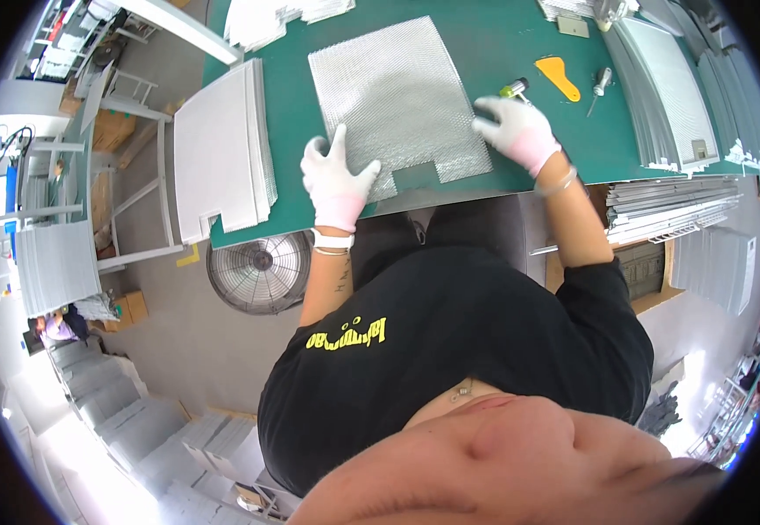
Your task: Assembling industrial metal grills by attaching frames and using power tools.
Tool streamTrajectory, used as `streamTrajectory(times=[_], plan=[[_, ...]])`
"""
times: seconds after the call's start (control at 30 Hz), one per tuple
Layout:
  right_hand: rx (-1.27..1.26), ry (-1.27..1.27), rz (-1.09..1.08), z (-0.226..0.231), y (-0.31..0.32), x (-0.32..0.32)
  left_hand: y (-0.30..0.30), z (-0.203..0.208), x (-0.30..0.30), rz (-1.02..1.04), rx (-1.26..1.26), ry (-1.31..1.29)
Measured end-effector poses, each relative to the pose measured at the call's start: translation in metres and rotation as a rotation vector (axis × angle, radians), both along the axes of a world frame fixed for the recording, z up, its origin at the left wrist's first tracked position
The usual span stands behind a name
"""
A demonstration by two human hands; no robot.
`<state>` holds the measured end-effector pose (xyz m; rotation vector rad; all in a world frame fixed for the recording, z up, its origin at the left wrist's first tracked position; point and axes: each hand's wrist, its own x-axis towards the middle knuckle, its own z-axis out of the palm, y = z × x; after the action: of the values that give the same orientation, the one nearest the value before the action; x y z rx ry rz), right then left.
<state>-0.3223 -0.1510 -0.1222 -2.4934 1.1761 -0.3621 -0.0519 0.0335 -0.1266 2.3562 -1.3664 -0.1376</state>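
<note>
I have a silvery mesh sheet (396,96) lying flat on the green tabletop (503,52), close to the near edge, with a small rectangular notch cut out of its near side. My left hand (334,179), in a white glove with a pink cuff, rests palm down on the sheet's near left corner; its fingers (338,140) are spread wide and pinch nothing. My right hand (520,131), gloved the same way, presses on the sheet's right edge with its fingers together and flat, pointing left across the mesh.

Just beyond my right hand lies a screwdriver with a green and yellow handle (513,88), and farther right an orange scraper (559,77) and a second, grey-handled screwdriver (600,85). A stack of white notched sheets (221,149) hangs over the left end of the tabletop, well apart from my left hand. Framed mesh panels (673,87) are stacked at the right end. A round fan (259,269) stands on the floor below the tabletop edge.
</note>
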Motion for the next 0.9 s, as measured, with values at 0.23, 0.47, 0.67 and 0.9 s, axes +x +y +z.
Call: streamTrajectory(times=[0.23,0.47,0.67,0.9], plan=[[-0.085,-0.037,-0.836,-0.030,-0.257,-0.105,0.003,-0.013,0.018,-0.334,0.104,-0.152],[-0.160,0.161,-0.658,-0.041,-0.309,-0.119,0.059,0.008,-0.027,-0.249,0.006,-0.175],[-0.027,0.448,-0.360,-0.006,-0.252,-0.119,0.116,-0.013,-0.035,-0.583,-0.016,0.878],[0.448,-0.479,0.390,0.038,0.088,-0.030,0.122,-0.083,-0.068,0.134,-0.108,1.829]])
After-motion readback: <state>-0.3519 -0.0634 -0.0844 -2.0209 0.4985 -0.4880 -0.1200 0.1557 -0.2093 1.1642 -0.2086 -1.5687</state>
